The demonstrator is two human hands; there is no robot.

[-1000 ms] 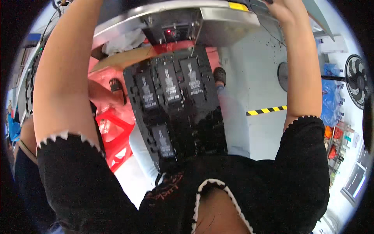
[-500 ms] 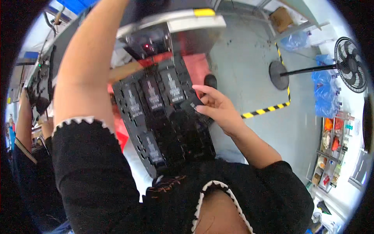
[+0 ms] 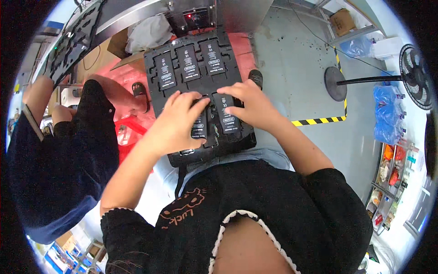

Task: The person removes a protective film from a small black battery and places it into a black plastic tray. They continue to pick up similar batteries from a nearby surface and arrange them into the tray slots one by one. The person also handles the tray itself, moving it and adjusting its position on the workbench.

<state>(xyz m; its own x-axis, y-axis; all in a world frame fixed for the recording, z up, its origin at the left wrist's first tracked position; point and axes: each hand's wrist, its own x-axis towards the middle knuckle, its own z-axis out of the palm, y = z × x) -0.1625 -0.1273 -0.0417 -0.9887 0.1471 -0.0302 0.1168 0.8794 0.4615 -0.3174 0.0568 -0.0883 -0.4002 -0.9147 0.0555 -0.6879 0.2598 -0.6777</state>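
Observation:
A black tray [image 3: 239,145] with shaped recesses lies in front of me, above my lap. Three flat black batteries with white print lie in its far row: a left one [image 3: 164,71], a middle one [image 3: 189,65] and a right one [image 3: 212,57]. Over the near middle battery [image 3: 199,130] my left hand [image 3: 178,121] is spread, thumb by its near end and fingers by its far end, partly covering it. My right hand [image 3: 251,102] touches the near right battery [image 3: 228,122], index finger and thumb apart on its far part.
Beyond the tray stands a metal-framed machine [image 3: 194,18] with a red light. A white plastic bag [image 3: 148,34] sits in a carton to its left. At left, a seated co-worker in dark clothes [image 3: 68,169] is close by. A black fan [image 3: 413,73] stands at far right.
My left hand came back from beyond the tray onto the near middle battery. My right hand moved from a dark piece at the tray's right side to the near right battery. The view shifted.

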